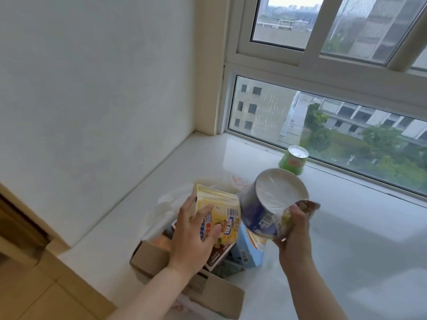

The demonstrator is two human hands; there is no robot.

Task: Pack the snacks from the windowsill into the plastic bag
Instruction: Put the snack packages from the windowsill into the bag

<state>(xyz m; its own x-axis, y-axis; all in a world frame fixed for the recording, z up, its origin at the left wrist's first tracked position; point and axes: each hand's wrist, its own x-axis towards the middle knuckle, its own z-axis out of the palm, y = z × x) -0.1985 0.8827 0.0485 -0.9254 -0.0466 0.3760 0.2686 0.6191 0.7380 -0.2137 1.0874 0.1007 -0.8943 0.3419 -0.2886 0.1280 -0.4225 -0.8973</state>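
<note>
My left hand grips a yellow snack packet held above the pile. My right hand holds a blue noodle bowl, tipped so its white base faces up, together with a small crinkly wrapper. A white plastic bag lies crumpled on the white windowsill, just behind the packet. A green cup stands upside down near the window glass, away from both hands.
Below my hands lies a brown cardboard box with a brown packet and a light blue box stacked by it. A white wall bounds the sill on the left. The window runs along the back.
</note>
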